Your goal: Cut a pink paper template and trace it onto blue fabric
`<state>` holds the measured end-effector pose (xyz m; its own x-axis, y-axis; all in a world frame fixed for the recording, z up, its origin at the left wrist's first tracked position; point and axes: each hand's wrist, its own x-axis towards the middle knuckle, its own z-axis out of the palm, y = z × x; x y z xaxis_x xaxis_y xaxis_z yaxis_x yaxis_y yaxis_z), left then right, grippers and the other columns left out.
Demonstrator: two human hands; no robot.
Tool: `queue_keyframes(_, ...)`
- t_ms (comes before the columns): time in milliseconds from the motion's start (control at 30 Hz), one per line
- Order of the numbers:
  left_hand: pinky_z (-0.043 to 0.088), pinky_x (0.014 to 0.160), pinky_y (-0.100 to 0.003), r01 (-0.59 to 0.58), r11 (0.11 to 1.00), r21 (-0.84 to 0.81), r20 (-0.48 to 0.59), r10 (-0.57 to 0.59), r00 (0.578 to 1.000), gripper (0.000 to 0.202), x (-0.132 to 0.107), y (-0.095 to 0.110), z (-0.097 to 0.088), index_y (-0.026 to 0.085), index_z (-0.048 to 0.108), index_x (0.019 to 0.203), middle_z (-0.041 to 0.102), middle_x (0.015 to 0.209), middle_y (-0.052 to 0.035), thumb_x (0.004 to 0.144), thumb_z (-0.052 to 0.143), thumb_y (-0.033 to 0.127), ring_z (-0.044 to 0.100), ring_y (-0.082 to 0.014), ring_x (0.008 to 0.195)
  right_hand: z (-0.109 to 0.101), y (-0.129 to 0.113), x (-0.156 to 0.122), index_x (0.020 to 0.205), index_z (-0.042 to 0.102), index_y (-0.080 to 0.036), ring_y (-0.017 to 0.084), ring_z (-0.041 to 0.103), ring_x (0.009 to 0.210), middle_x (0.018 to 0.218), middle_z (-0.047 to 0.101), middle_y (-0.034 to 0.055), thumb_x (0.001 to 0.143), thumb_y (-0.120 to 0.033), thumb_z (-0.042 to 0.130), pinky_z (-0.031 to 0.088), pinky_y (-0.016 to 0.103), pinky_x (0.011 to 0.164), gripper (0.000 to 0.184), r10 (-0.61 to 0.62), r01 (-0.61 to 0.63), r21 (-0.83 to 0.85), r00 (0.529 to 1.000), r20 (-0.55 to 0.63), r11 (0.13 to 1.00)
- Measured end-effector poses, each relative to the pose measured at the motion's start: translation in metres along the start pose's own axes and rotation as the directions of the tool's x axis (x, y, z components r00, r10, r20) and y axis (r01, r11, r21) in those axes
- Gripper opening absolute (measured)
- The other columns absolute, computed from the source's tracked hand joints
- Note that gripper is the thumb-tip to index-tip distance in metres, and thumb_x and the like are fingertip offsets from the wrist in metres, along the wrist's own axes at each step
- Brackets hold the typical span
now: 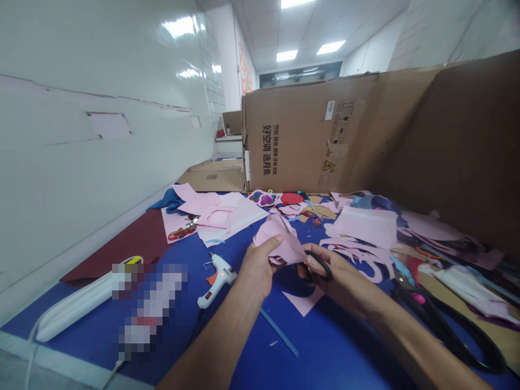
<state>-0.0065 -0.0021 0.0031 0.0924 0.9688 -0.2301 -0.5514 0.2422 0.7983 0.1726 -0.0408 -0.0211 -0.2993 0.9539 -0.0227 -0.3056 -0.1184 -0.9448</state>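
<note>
Thin pink sheet (280, 238) in the left hand (259, 266), black-handled scissors (320, 265) in the right hand (333, 265)

The left hand is closed on the pink sheet, thumb on top, holding it above the deep blue tabletop (337, 346). The right hand is curled around the scissors' loops, just beside the sheet; how far the blades stand apart cannot be told. Below lies a pointed pink paper offcut (304, 300). Near the left forearm rests a white glue gun with an orange trigger (219, 276), with a dark red flat sheet (130, 252) farther left. Large shears with black handles (450, 319) lie at the right. A printed brown cardboard box (309, 135) stands across the back, beside a glossy pale wall (122, 54), under bright rectangular ceiling lights (331, 47).
</note>
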Motion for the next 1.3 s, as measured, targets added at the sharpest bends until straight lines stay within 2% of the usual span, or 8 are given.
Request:
queue_keyframes(433, 0.061, 0.065, -0.034, 0.003, 1.0, -0.007, -0.016, -0.003, 1.0, 0.051, -0.0004, -0.0008, 0.0011, 0.014, 0.079, 0.109, 0.083, 0.099, -0.0109, 0.063, 0.096, 0.027, 0.076, -0.0239, 0.077, 0.0015, -0.0012, 0.0004, 0.103, 0.074, -0.02, 0.014, 0.049, 0.073, 0.081, 0.068, 0.0017, 0.074, -0.066, 0.101, 0.035, 0.029, 0.067, 0.061, -0.001, 0.001, -0.026, 1.0, -0.012, 1.0)
queue_keyframes(767, 0.061, 0.064, -0.033, 0.012, 1.0, 0.004, -0.029, -0.012, 1.0, 0.05, 0.0019, -0.0006, -0.0003, 0.013, 0.081, 0.109, 0.082, 0.094, -0.0107, 0.063, 0.096, 0.027, 0.075, -0.0231, 0.076, 0.0021, -0.0007, -0.0012, 0.103, 0.075, -0.02, 0.014, 0.05, 0.072, 0.081, 0.067, 0.0013, 0.075, -0.067, 0.1, 0.036, 0.029, 0.067, 0.061, 0.006, -0.007, -0.043, 1.0, -0.021, 0.999)
queue_keyframes(1033, 0.06, 0.064, -0.033, 0.012, 1.0, -0.019, -0.044, -0.013, 0.999, 0.053, 0.0024, -0.0012, -0.0006, 0.014, 0.079, 0.113, 0.082, 0.094, -0.0081, 0.063, 0.096, 0.024, 0.074, -0.0219, 0.076, 0.0014, 0.0021, 0.0008, 0.102, 0.075, -0.02, 0.015, 0.048, 0.071, 0.08, 0.067, 0.0015, 0.075, -0.067, 0.1, 0.033, 0.031, 0.067, 0.06, -0.003, 0.001, -0.037, 0.999, -0.037, 0.999)
queue_keyframes(1300, 0.061, 0.067, -0.034, 0.015, 1.0, -0.024, -0.035, -0.016, 0.999, 0.058, 0.0037, -0.0023, -0.002, 0.015, 0.078, 0.117, 0.083, 0.101, -0.0102, 0.063, 0.098, 0.025, 0.076, -0.023, 0.079, 0.002, 0.0018, -0.0004, 0.102, 0.075, -0.02, 0.016, 0.048, 0.071, 0.08, 0.067, 0.0019, 0.074, -0.068, 0.1, 0.032, 0.031, 0.067, 0.06, 0.005, -0.007, -0.048, 0.999, -0.043, 0.999)
